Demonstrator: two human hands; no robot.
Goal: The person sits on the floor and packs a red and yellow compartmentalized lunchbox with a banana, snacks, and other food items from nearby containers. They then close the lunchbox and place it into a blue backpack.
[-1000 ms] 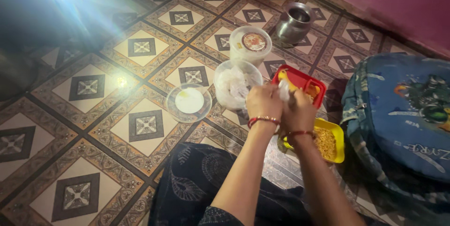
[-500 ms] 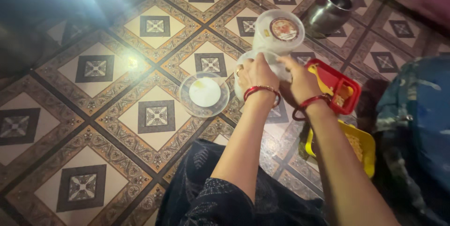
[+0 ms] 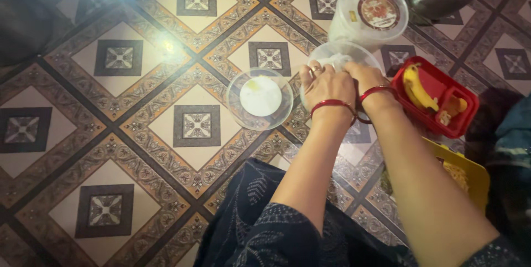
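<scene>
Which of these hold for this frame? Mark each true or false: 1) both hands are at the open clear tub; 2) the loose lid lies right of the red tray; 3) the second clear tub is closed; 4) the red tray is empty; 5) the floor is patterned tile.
1) True: the left hand and right hand rest on the open clear tub.
2) False: the loose lid lies left of the hands; the red tray is on the right.
3) True: the second clear tub has its lid on.
4) False: it holds yellow food.
5) True: the floor is patterned tile.
</scene>
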